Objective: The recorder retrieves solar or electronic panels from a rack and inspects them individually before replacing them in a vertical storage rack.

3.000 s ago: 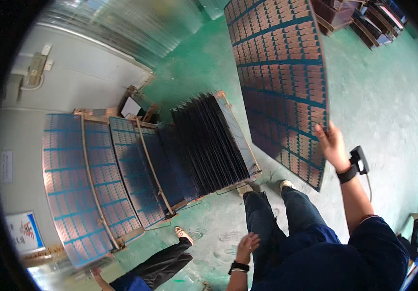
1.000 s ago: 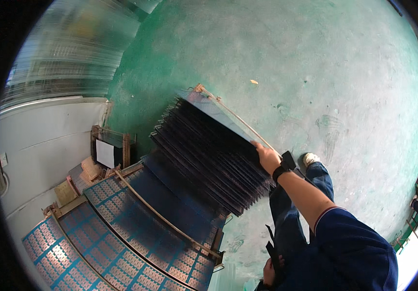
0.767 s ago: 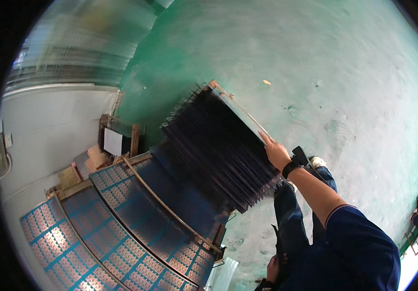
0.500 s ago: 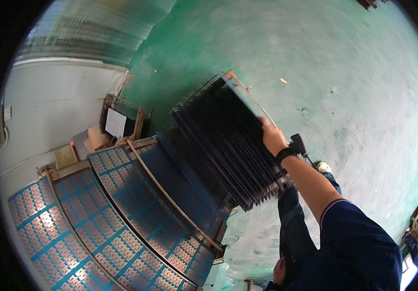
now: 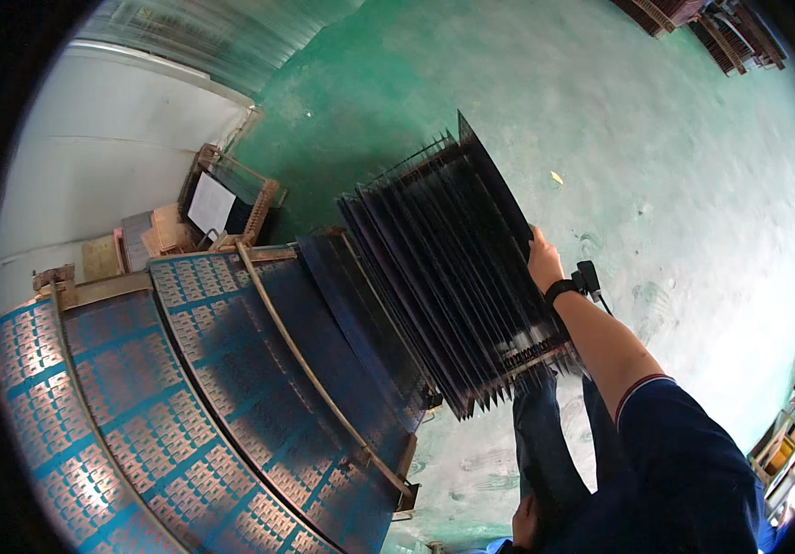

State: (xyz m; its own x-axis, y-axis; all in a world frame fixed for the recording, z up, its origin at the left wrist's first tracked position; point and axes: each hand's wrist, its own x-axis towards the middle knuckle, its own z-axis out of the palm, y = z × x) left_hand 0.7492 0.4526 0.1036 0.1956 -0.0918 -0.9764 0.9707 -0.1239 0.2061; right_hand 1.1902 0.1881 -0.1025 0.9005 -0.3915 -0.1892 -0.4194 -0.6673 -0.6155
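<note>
A rack packed with thin dark panels stands in front of me, the panels upright in a tight row. My right hand is closed on the edge of the rightmost dark panel, whose far corner sticks up above the others. A black band with a small device is around that wrist. My left hand hangs low beside my leg at the bottom, apart from the rack; its fingers are mostly hidden.
To the left is a sloped surface of blue-and-copper patterned boards, crossed by thin rods. Beyond it stands a wooden frame with a white sheet. More wooden racks stand at the far right on the green floor.
The view has shifted. The rightmost panel, blurred half a second ago, now stands up sharply at the row's end. My right hand remains at that end, gripping the panel's edge.
</note>
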